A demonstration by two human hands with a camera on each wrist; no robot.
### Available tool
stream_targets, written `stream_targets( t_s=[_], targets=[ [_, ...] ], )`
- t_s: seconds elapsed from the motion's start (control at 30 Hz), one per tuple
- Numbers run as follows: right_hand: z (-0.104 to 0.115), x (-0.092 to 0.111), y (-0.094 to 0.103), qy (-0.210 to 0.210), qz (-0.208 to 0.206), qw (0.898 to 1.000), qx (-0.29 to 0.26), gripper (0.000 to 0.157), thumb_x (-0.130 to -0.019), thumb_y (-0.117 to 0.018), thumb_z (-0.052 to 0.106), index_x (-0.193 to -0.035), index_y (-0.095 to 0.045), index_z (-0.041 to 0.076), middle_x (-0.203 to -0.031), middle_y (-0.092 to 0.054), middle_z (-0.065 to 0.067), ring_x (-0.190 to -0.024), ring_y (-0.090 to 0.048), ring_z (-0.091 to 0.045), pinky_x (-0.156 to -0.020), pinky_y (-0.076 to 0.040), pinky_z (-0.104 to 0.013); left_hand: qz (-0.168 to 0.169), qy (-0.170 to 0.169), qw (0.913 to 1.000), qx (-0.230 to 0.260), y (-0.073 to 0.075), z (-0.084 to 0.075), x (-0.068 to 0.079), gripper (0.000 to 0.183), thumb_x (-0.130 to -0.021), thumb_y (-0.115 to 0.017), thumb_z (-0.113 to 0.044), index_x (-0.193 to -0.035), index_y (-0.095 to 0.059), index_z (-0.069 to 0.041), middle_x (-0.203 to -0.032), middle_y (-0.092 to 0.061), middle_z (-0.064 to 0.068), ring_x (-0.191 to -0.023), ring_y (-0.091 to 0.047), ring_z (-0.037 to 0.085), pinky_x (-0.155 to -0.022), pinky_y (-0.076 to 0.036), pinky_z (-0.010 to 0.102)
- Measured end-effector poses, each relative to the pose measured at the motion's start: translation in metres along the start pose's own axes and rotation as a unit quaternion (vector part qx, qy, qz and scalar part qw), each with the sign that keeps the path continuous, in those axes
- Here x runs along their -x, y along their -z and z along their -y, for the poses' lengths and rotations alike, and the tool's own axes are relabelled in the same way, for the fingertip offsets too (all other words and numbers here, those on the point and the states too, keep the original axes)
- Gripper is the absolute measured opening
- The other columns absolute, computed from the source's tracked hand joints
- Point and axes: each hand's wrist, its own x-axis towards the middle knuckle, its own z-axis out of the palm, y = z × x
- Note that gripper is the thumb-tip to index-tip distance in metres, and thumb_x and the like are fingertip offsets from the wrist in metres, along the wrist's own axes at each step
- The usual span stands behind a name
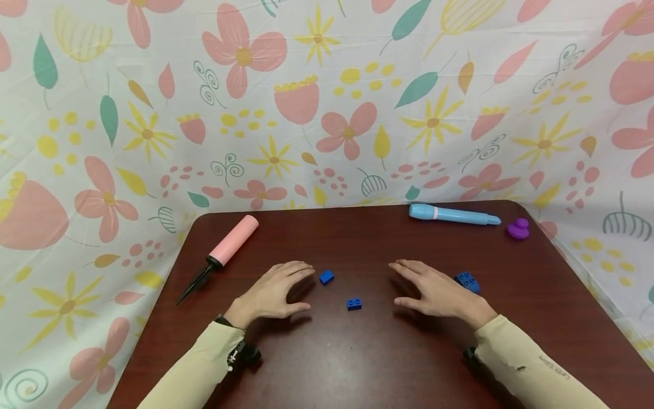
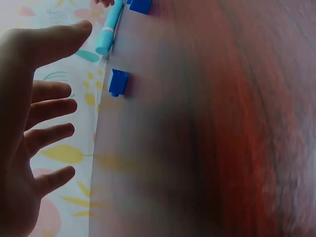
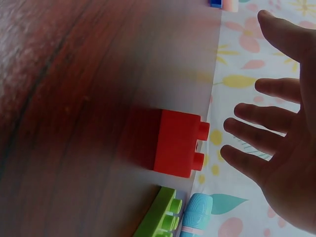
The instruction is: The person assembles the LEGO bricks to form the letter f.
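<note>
My left hand (image 1: 273,291) hovers over the table with its fingers loosely spread, holding nothing. Just beyond its fingertips lies a small blue building brick (image 1: 326,277). A second small blue brick (image 1: 354,304), studs showing, sits between the hands. Opposite, my right hand (image 1: 434,288) has its fingers extended and nothing in its grasp. A larger blue brick (image 1: 467,282) is close behind that hand. In the right wrist view, a red brick (image 3: 177,143) and a green brick (image 3: 159,215) stand near the right fingers; the head view does not show them.
On the dark brown table (image 1: 332,363), a pink hand pump (image 1: 235,241) with a black end lies at the left. A light blue tube-shaped pump (image 1: 452,215) and a purple knobbed piece (image 1: 518,228) are at the back right. A flowered cloth (image 1: 317,113) hangs behind.
</note>
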Motion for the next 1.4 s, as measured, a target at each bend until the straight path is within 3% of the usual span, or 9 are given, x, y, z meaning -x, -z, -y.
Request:
stream_targets(
  t_s=[0.3,0.5,0.93,1.4],
  targets=[
    [0.002,-0.006,-0.002,-0.02,0.014,1.0,-0.012,0.075,-0.087,-0.063,0.058,-0.145,-0.046,0.014,-0.143,-0.05,-0.015,-0.129,-0.05,-0.032,-0.097,-0.048,-0.052,-0.003,-0.054,0.9981,0.031,-0.006,-0.01,-0.012,0.072,-0.081,-0.077,-0.044,-0.14,-0.052,-0.011,-0.14,-0.052,0.0,-0.132,-0.045,0.019,-0.105,-0.039,0.048],
    [0.003,-0.011,-0.003,-0.02,0.017,0.999,-0.022,0.072,-0.088,-0.064,0.055,-0.144,-0.048,0.012,-0.142,-0.051,-0.014,-0.129,-0.05,-0.031,-0.098,-0.047,-0.051,0.021,-0.07,0.9965,0.041,-0.011,-0.015,-0.019,0.073,-0.083,-0.075,-0.045,-0.142,-0.049,-0.012,-0.142,-0.05,-0.001,-0.132,-0.045,0.017,-0.108,-0.039,0.044],
    [0.009,-0.018,-0.009,0.002,0.024,0.999,-0.034,0.066,-0.09,-0.064,0.052,-0.139,-0.052,0.01,-0.137,-0.056,-0.01,-0.125,-0.054,-0.025,-0.098,-0.049,-0.047,0.016,-0.073,0.9959,0.052,-0.019,-0.011,-0.032,0.066,-0.084,-0.076,-0.036,-0.139,-0.052,-0.009,-0.138,-0.052,0.001,-0.127,-0.045,0.016,-0.105,-0.041,0.034],
    [0.023,-0.023,-0.02,0.028,0.02,0.998,-0.049,0.058,-0.091,-0.067,0.044,-0.135,-0.056,0.009,-0.13,-0.06,-0.004,-0.12,-0.057,-0.019,-0.094,-0.052,-0.04,0.034,-0.041,0.9966,0.064,-0.025,0.003,-0.043,0.061,-0.087,-0.074,-0.03,-0.14,-0.051,-0.01,-0.14,-0.05,0.0,-0.127,-0.045,0.016,-0.105,-0.042,0.033]
  ],
)
